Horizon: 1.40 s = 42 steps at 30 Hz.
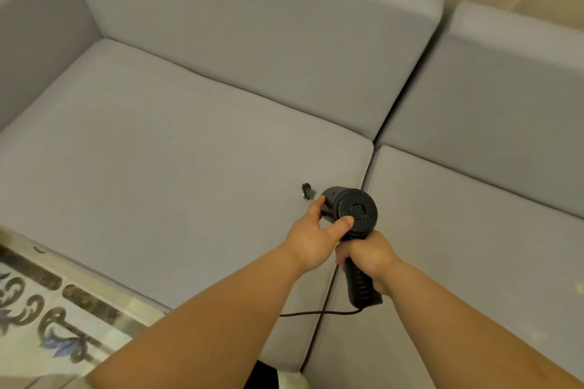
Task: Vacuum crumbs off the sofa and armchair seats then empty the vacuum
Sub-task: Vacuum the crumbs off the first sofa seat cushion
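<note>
A black handheld vacuum [354, 211] points down at the grey sofa seat cushion [164, 174], near the cushion's right edge. My right hand [368, 257] grips its ribbed handle from below. My left hand [316, 235] holds the round body, thumb across the rear cap and fingers over the barrel. The nozzle tip [306, 191] touches the fabric just left of the body. A thin black cord [316, 313] trails from the handle's end toward me.
A second grey seat cushion [474, 262] lies to the right, across a narrow gap, with back cushions behind both. The sofa's arm [34, 28] rises at the far left. A patterned glass table edge [63, 303] stands close at the lower left.
</note>
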Tool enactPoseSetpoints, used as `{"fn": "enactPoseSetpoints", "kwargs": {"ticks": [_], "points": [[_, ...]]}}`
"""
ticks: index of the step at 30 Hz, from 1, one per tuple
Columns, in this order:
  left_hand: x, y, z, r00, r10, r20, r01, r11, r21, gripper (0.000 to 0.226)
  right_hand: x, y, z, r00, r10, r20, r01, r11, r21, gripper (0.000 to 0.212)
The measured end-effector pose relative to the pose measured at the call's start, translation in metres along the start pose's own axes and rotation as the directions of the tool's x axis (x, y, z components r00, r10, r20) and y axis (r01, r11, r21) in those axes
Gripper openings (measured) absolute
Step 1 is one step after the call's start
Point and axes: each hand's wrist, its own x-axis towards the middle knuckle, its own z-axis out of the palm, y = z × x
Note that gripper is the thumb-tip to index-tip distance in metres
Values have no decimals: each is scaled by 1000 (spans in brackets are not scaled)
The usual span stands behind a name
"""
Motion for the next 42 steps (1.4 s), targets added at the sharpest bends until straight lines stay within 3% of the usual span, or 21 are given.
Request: {"fn": "enactPoseSetpoints", "kwargs": {"ticks": [12, 22, 31, 42], "points": [[-41, -22, 15, 999, -16, -44, 14, 999, -44, 77, -27, 27, 0, 999, -3, 41, 6, 997, -75, 28], [-12, 14, -17, 999, 36, -21, -36, 999, -1, 77, -18, -17, 8, 994, -79, -77, 76, 996, -35, 32], [35, 42, -56, 998, 59, -1, -59, 997, 41, 76, 18, -62, 23, 987, -126, -101, 128, 992, 17, 38], [39, 26, -56, 999, 13, 51, -18, 995, 102, 76, 26, -50, 27, 999, -16, -41, 16, 1000, 12, 29]]}}
